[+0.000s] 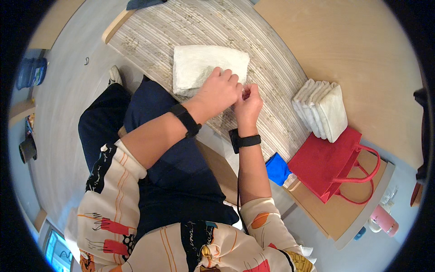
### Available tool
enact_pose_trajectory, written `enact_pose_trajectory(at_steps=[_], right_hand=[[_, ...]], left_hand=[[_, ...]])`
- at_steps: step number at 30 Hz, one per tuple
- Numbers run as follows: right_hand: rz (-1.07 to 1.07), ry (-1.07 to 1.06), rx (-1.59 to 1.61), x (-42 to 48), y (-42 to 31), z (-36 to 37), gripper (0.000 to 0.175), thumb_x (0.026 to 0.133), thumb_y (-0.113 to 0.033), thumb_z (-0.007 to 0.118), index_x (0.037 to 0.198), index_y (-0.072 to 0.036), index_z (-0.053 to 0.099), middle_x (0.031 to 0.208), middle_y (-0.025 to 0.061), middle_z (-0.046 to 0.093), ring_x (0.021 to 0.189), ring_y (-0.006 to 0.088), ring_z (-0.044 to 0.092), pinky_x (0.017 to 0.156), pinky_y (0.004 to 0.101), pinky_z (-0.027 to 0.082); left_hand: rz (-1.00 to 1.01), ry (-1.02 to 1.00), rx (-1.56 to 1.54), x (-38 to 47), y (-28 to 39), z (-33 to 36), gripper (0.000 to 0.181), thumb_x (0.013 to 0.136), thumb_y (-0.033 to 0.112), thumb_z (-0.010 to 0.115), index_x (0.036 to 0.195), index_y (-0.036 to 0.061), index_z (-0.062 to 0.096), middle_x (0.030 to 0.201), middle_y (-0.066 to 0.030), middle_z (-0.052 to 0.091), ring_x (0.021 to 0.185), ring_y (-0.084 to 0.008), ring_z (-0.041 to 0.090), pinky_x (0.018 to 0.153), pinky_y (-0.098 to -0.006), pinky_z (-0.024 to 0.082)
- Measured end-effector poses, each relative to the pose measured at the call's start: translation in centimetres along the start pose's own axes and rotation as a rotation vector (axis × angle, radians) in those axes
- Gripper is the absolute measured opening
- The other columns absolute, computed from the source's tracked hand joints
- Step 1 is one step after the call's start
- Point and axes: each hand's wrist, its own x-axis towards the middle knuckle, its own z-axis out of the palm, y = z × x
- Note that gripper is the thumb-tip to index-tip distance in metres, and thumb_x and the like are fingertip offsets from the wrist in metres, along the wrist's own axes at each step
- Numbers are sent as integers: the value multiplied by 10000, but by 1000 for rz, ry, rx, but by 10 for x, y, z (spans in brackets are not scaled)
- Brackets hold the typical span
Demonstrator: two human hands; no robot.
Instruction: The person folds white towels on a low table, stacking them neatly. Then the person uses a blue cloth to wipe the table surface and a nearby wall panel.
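Note:
A folded white terry towel (210, 61) lies on a striped, patterned cloth surface in front of me. My left hand (221, 88) is over its lower right part, with the fingers curled down. Close against it is my right hand (249, 102), thumb and fingers drawn together at the towel's lower right corner. The fingertips of both hands meet there, and whatever may be between them is hidden. Each wrist wears a black strap.
Several folded white towels (321, 110) stand side by side at the right, against a red felt tote bag (323, 166). A blue folded cloth (278, 169) lies left of the bag. The striped surface (153, 40) has a wooden end piece (117, 26). A pink tumbler (384, 220) is at the lower right.

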Motion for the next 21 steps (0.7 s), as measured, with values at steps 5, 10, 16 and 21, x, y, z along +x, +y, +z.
enact_pose_trajectory(at_steps=[5, 10, 16, 21], right_hand=[[-82, 67, -203, -4, -10, -2, 235, 739, -9, 679, 937, -52, 560, 938, 150, 609, 846, 317, 598, 738, 410, 482], [-599, 82, -173, -20, -39, 1, 320, 705, -22, 695, 1008, -45, 593, 1095, 148, 578, 1027, 333, 545, 870, 438, 427], [-758, -95, -95, -19, -78, 37, 319, 698, -4, 715, 1009, -40, 653, 1081, 106, 623, 975, 299, 575, 838, 397, 448], [-811, -149, -135, -8, -88, 49, 294, 717, -27, 708, 1004, -42, 644, 1052, 92, 619, 917, 285, 575, 791, 391, 468]], left_hand=[[-83, -102, 3, -31, -29, -28, 117, 777, 163, 588, 874, 100, 610, 859, -54, 584, 915, -230, 585, 785, -372, 454], [-244, -113, -131, -68, -65, -45, 151, 757, 95, 638, 898, 50, 610, 913, -102, 595, 914, -286, 610, 768, -410, 514], [-454, -17, -429, -98, -71, -41, 114, 789, 74, 628, 892, 52, 584, 880, -118, 583, 832, -342, 615, 716, -432, 524], [-491, 150, -536, -107, -74, -32, 137, 782, 69, 653, 902, 58, 588, 877, -118, 584, 826, -343, 613, 707, -431, 524]])
